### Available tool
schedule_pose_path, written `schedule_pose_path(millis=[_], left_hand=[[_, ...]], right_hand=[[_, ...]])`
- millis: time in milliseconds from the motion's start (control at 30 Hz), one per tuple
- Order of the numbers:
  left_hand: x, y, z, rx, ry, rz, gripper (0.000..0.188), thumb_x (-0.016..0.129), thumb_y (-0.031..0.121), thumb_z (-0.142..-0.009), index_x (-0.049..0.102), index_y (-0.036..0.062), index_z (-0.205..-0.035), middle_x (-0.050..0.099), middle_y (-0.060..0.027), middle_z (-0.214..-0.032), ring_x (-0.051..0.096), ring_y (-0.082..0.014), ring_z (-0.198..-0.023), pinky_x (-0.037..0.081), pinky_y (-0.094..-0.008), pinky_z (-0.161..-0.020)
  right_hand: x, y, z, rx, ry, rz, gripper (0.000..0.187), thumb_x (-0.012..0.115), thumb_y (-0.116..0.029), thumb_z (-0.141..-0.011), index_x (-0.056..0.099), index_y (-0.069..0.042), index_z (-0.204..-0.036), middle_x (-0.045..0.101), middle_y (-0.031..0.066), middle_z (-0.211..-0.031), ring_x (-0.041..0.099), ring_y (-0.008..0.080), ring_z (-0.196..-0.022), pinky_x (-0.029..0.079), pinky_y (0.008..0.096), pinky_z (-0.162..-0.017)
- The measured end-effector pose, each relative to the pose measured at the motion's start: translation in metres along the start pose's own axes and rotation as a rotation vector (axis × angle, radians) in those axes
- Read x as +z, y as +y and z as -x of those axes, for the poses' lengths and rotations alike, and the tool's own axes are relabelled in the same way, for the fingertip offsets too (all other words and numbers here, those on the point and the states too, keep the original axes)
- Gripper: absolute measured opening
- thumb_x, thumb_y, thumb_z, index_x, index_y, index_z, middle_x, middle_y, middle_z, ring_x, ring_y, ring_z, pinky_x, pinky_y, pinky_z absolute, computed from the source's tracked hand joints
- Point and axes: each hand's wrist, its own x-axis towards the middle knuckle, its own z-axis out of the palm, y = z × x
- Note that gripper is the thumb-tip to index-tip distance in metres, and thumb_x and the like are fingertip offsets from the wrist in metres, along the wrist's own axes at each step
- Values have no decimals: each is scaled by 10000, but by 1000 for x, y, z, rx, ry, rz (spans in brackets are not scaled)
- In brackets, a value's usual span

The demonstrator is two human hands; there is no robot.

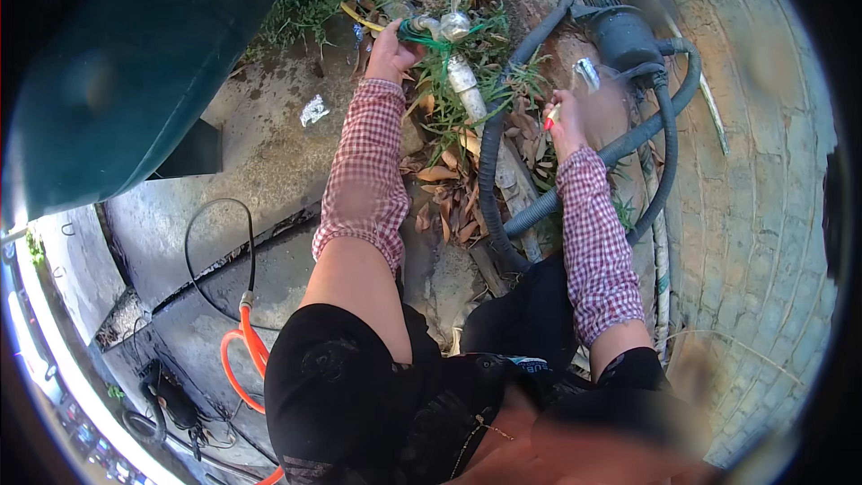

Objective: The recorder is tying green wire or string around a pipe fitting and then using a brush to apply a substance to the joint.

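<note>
The white pipe (464, 83) stands among green weeds, a pale metal fitting (454, 25) at its top. Just left of it, the left hand (392, 52) is curled at the green-wrapped joint (414, 30), where the yellow hose (359, 17) meets the fitting; how tightly the fingers close there I cannot tell. To the right of the white pipe, well apart from it, the right hand (567, 127) is narrowed around a small red-tipped object (550, 117) — its kind is unclear. Farther right sits a grey motor pump (624, 36). A grey ribbed hose (489, 157) curves beside the pipe, near dry leaves (437, 173). Crumpled foil (314, 110) lies on the concrete (260, 148), left of the pipe.
</note>
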Motion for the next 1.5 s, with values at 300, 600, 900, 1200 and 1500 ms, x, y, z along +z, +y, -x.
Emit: schedule_pose_path(millis=[300, 600, 900, 1200, 1500], left_hand=[[-3, 4, 7, 79, 73, -59, 216, 585, 286, -842, 549, 90, -927, 543, -80, -897, 510, -189, -751, 422, -285, -525], [-18, -7, -10, 143, 49, 74, 125, 568, 248, -845, 552, 126, -824, 555, -31, -663, 519, -184, -582, 409, -294, -450], [-8, -16, 4, 74, -21, 187, 152, 470, 219, -898, 504, 71, -893, 574, -95, -804, 538, -253, -722, 464, -407, -695], [21, -21, -1, 217, -62, 671, 175, 315, 69, -879, 467, -16, -892, 549, -158, -851, 556, -310, -793, 474, -462, -756], [28, -25, 2, 235, -49, 582, 170, 318, 102, -865, 454, 0, -874, 554, -156, -822, 555, -311, -776, 469, -456, -763]], right_hand=[[29, 5, 23, -335, 67, 455, 212, 571, -158, -784, 487, 27, -845, 486, 89, -656, 503, 178, -475, 420, 296, -391], [49, -2, 100, -379, -148, 213, 152, 585, -136, -835, 454, -59, -846, 498, 14, -643, 413, 76, -437, 324, 210, -364], [104, -10, 121, -647, -382, 383, 153, 600, -145, -836, 584, -31, -938, 567, 9, -764, 504, 52, -603, 406, 197, -527], [142, 0, 94, -599, -456, 381, 254, 641, -186, -805, 605, -20, -994, 610, 33, -962, 538, 72, -864, 426, 229, -747], [176, -6, 45, -838, -553, 585, 247, 668, -191, -733, 629, 8, -875, 640, 36, -779, 555, 84, -706, 429, 253, -668]])
